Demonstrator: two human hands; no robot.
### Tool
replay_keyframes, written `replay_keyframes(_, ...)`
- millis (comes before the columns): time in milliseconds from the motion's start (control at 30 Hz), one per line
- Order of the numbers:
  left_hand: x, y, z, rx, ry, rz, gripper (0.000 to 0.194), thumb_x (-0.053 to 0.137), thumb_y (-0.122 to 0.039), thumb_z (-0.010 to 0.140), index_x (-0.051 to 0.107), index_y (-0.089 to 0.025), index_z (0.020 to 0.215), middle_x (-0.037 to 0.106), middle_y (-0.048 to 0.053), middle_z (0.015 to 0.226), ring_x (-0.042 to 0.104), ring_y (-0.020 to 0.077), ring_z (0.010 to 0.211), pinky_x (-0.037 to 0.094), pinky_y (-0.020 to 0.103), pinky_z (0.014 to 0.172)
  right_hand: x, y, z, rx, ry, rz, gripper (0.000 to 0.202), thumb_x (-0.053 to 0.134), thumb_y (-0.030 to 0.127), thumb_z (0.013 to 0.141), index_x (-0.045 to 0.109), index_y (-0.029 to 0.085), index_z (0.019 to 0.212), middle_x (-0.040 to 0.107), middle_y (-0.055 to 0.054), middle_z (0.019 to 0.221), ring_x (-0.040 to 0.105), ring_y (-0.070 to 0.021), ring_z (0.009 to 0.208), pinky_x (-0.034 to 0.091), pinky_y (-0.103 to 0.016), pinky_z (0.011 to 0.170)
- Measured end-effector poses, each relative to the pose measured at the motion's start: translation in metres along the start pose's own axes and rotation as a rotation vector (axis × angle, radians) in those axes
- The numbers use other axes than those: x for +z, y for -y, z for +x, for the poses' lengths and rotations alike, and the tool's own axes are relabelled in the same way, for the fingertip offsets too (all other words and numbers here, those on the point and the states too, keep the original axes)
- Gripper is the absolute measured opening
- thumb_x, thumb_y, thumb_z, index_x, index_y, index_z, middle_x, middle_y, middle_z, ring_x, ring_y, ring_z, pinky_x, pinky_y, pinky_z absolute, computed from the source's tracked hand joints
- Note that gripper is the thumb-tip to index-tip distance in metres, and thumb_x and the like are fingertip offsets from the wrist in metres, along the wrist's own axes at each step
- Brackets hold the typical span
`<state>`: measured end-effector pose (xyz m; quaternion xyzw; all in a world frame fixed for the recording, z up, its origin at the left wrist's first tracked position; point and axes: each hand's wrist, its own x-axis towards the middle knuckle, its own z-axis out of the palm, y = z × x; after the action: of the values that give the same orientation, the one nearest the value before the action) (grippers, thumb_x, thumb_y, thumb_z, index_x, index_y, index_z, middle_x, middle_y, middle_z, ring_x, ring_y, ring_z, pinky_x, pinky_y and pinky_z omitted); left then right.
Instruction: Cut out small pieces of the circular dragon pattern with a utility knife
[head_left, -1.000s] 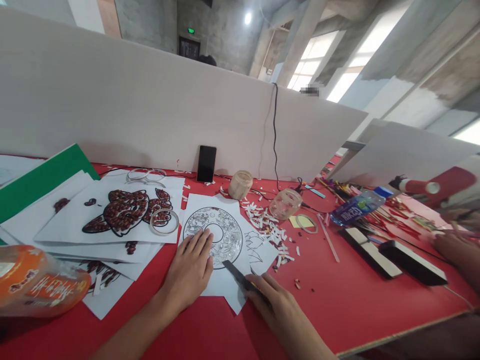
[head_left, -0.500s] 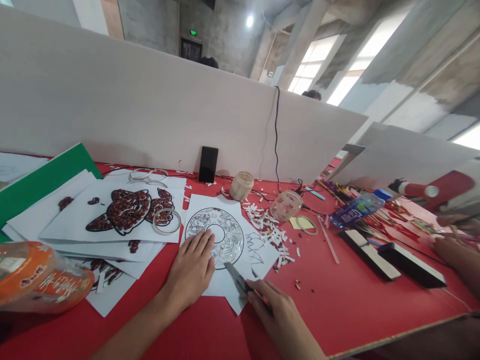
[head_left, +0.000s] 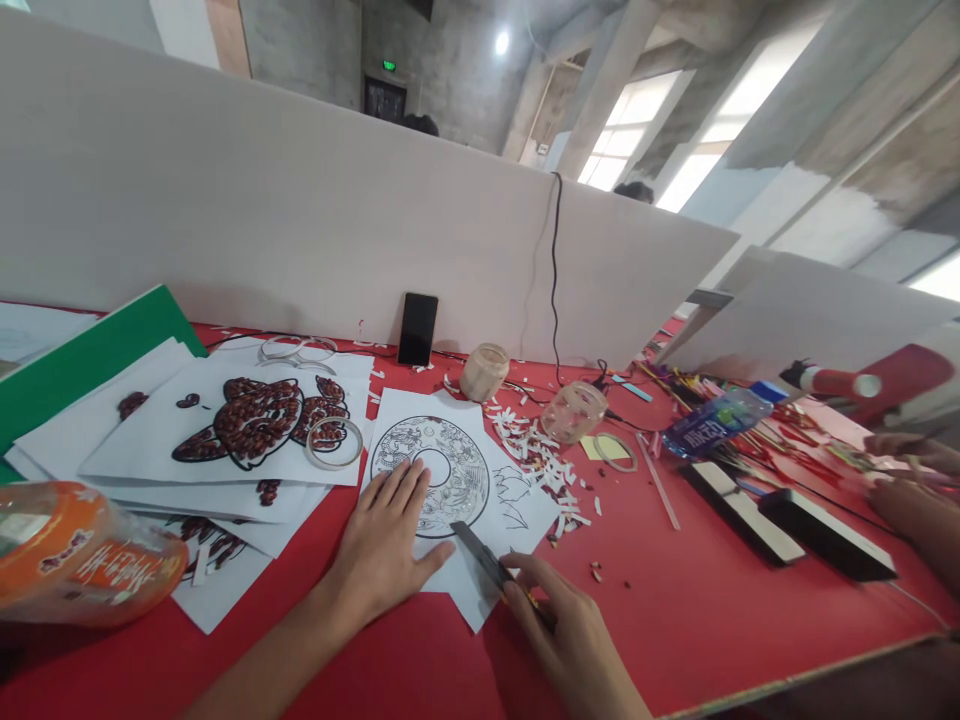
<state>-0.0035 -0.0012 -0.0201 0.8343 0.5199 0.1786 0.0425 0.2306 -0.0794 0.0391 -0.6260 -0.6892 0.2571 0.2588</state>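
Note:
My left hand [head_left: 388,545] lies flat on a white sheet [head_left: 393,402], fingers stretched over the lower left of a ring-shaped black line drawing [head_left: 466,462]. The drawing has a blank round centre, and part of it is hidden under the fingers. In my right hand [head_left: 559,610] is a utility knife [head_left: 484,562] with its blade out. The blade tip is at the drawing's lower edge; I cannot tell whether it touches the paper. Under the sheet's right side, another paper with a leaf-like drawing [head_left: 512,497] shows.
Papers with seed-covered animal pictures [head_left: 259,420] and an orange-labelled jar [head_left: 90,555] are on the left. White scraps [head_left: 540,465], two small jars [head_left: 484,372] and a phone [head_left: 418,328] lie farther back. At right are a bottle [head_left: 720,420], black-and-white boxes [head_left: 825,530] and another person's hands [head_left: 911,490].
My left thumb has swung out to the right, away from the fingers. The knife has shifted slightly right, and my right fingers have changed their hold on it a little.

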Motion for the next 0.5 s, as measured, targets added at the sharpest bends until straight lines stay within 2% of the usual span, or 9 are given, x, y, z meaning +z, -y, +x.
replay_keyframes(133,0.0,-0.001,0.001,-0.022,0.017,-0.015,0.088,0.05,-0.068,0.09,0.035,-0.015,0.158,0.031,0.009,0.166,0.028,0.032,0.153,0.026,0.051,0.123,-0.001,-0.001,0.0,0.026,0.028,0.03,0.04,0.046,0.052,0.101,0.069,0.021,0.113,0.075,-0.008,0.089,0.068,-0.018,0.061,0.051,-0.024,0.054)
replay_keyframes(300,-0.002,-0.002,0.002,-0.037,0.049,-0.026,0.093,0.055,-0.069,0.085,0.035,-0.014,0.158,0.03,0.01,0.166,0.029,0.0327,0.153,0.026,0.051,0.124,-0.004,-0.011,-0.001,0.055,-0.031,0.041,0.046,0.046,0.057,0.1,0.068,0.02,0.115,0.073,-0.006,0.085,0.063,-0.0153,0.052,0.049,-0.024,0.05)
replay_keyframes(400,-0.004,-0.002,0.002,-0.039,0.063,-0.028,0.093,0.056,-0.068,0.085,0.035,-0.014,0.158,0.029,0.01,0.167,0.028,0.0327,0.153,0.026,0.052,0.124,-0.007,-0.009,-0.002,0.031,-0.041,0.02,0.042,0.049,0.055,0.099,0.069,0.02,0.113,0.075,-0.007,0.089,0.068,-0.0174,0.059,0.052,-0.024,0.055)
replay_keyframes(500,-0.003,-0.002,0.001,-0.035,0.065,-0.028,0.093,0.055,-0.068,0.086,0.034,-0.013,0.158,0.028,0.01,0.167,0.028,0.0328,0.153,0.026,0.052,0.123,-0.006,-0.002,-0.001,-0.019,0.001,0.0,0.036,0.049,0.049,0.1,0.069,0.022,0.113,0.077,-0.008,0.095,0.073,-0.02,0.073,0.055,-0.026,0.065)
